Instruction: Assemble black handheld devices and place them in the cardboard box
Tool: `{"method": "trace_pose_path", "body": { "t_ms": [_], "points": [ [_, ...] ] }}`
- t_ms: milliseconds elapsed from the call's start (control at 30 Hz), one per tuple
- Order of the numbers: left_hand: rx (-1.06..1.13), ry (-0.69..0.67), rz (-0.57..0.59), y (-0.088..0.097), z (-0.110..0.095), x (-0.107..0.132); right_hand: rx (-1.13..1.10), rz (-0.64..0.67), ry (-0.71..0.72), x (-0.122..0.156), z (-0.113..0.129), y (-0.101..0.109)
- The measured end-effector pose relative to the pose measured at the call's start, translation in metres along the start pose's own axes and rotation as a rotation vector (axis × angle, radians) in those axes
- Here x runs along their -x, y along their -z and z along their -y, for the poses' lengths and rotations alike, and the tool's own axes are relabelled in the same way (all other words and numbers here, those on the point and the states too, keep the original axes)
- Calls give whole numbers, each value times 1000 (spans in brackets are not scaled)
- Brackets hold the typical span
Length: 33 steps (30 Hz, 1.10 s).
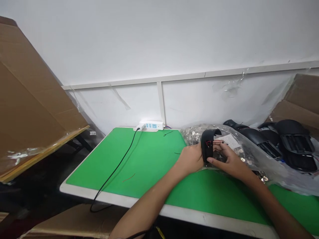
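Observation:
Both my hands hold one curved black plastic part [208, 143] with thin red wires on its inner side, above the green mat [149, 159]. My left hand [190, 158] grips the part's left edge with closed fingers. On its right side my right hand [228, 157] wraps round it, thumb underneath and fingers by the wires. A clear plastic bag [239, 146] holding small metal pieces lies just behind my hands.
Several black vented plastic housings [294, 144] lie at the right. A white power strip [151, 125] sits against the wall, its black cable [117, 169] running across the mat and off the front edge. Cardboard boxes [30, 109] stand at left and far right.

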<state>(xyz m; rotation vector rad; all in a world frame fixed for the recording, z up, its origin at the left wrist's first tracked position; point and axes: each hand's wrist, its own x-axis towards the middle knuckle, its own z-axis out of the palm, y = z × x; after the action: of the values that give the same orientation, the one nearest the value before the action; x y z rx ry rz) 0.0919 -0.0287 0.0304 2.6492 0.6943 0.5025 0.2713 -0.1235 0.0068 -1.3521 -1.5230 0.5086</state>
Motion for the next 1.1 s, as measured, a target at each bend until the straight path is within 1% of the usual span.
{"method": "trace_pose_path", "body": {
  "t_ms": [133,267,467,633,767,867,1100],
  "points": [
    [24,-2,-16,0,5,-1,8,-36,-6,-1,-2,-3],
    [42,-44,-8,3,8,-2,20,-72,-5,-1,-3,-5],
    [43,-73,-17,4,9,-2,-2,-68,18,0,-4,-7],
    [-2,-61,23,8,6,-2,48,-100,26,0,-3,-6],
    [-38,-49,69,13,3,-2,66,-82,-26,2,-3,-5],
    [-67,-45,94,15,2,-2,64,-68,-31,2,-3,-4],
    [-135,-87,120,15,5,-2,114,-84,-31,1,-2,-3]
  ]
}}
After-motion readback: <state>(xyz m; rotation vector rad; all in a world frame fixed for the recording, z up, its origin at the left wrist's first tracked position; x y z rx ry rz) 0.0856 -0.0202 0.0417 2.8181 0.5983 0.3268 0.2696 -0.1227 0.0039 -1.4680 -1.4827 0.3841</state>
